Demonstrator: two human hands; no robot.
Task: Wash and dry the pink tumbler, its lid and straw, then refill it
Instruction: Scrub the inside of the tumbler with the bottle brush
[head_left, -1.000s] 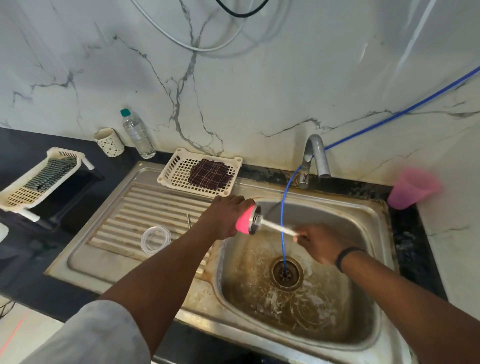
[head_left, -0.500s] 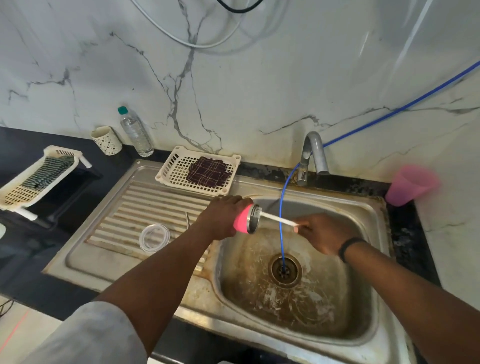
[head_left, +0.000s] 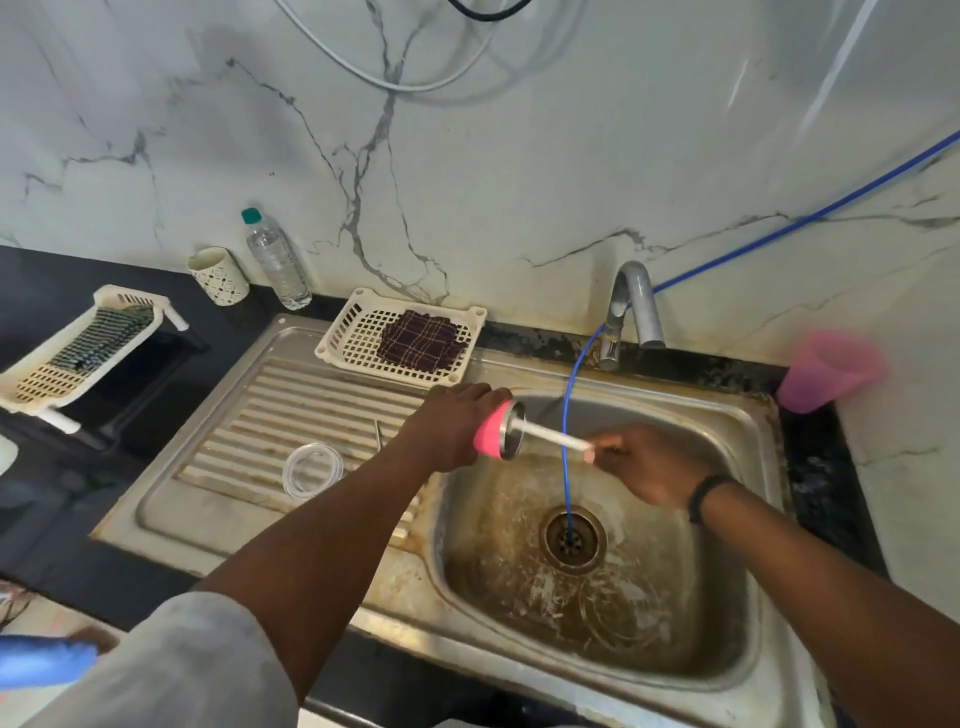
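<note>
- Pink tumbler (head_left: 491, 434): held sideways over the left edge of the sink (head_left: 748, 670), open steel mouth turned to the right, white handle (head_left: 550, 435) of a brush or similar tool pushed inside; the tool's head hidden in the cup.
- Risk, as a judgement: wet tumbler may slip and drop into the basin if the scrubbing push is too strong; handle may also catch the blue hose (head_left: 567, 441) that hangs just in front into the drain.
- Left hand (head_left: 452, 426): fingers curled around the tumbler body, firm grip.
- Right hand (head_left: 644, 465): fingers pinching the far end of the handle.
- Clear lid (head_left: 312, 469) lying on the ribbed drainboard, apart from both hands; a thin rod near it, perhaps the straw, cannot tell.
- No water visible from the tap (head_left: 631, 306).
</note>
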